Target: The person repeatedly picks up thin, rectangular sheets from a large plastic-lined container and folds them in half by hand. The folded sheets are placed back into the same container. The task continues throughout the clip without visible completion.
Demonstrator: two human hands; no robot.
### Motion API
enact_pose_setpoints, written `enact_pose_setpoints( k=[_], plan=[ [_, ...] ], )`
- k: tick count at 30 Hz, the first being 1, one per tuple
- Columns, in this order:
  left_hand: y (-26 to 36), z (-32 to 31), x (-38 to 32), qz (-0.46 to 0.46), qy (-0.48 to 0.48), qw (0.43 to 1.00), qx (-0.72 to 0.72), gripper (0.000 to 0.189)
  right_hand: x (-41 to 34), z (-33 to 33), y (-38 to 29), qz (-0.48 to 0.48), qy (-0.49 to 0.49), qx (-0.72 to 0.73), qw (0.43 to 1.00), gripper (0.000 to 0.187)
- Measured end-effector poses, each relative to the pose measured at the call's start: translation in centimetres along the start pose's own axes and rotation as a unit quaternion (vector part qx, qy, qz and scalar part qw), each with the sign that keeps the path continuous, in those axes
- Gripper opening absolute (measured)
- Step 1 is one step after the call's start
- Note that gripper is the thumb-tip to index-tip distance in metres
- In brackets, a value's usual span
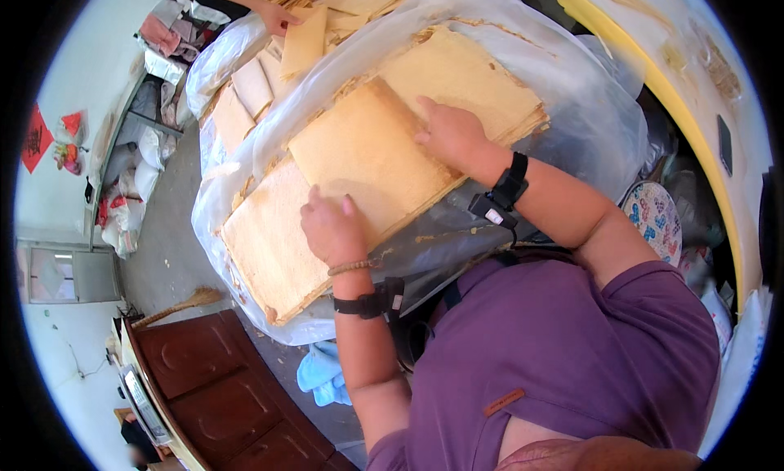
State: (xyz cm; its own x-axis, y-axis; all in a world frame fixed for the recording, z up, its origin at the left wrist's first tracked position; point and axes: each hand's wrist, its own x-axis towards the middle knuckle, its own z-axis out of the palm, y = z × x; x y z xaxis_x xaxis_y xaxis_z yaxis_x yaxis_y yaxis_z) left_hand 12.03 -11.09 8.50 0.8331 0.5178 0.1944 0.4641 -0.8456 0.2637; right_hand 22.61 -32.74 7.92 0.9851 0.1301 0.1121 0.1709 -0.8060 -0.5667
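Three stacks of thin, flat, yellowish sheets lie side by side on clear plastic sheeting (527,73). My left hand (335,226) rests at the seam between the pale left stack (269,244) and the darker middle stack (361,146), its fingers spread on the top sheets. My right hand (453,134) lies where the middle stack meets the right stack (459,79), index finger extended over the sheets. Whether either hand pinches a sheet cannot be told. Both wrists wear black straps with small devices.
Across the plastic, another person's hand (278,19) touches a yellowish sheet (306,39) beside more piled sheets (239,91). A brown panelled cabinet (214,385) and a straw broom (184,306) stand at lower left. A blue cloth (323,373) hangs below the plastic; a patterned round stool (652,220) is at right.
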Motion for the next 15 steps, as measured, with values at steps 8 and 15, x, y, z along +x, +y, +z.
enact_pose_setpoints(
  k=[8,15],
  plan=[
    [-4.4,-0.4,1.8,-0.104,-0.12,0.986,-0.057,0.05,-5.5,1.6,-1.5,-0.422,-0.021,0.093,0.901,0.036],
    [-5.6,-1.5,-2.1,-0.17,-0.225,0.929,-0.238,0.052,-5.9,2.4,-0.8,-0.414,-0.061,0.08,0.905,0.036]
  ],
)
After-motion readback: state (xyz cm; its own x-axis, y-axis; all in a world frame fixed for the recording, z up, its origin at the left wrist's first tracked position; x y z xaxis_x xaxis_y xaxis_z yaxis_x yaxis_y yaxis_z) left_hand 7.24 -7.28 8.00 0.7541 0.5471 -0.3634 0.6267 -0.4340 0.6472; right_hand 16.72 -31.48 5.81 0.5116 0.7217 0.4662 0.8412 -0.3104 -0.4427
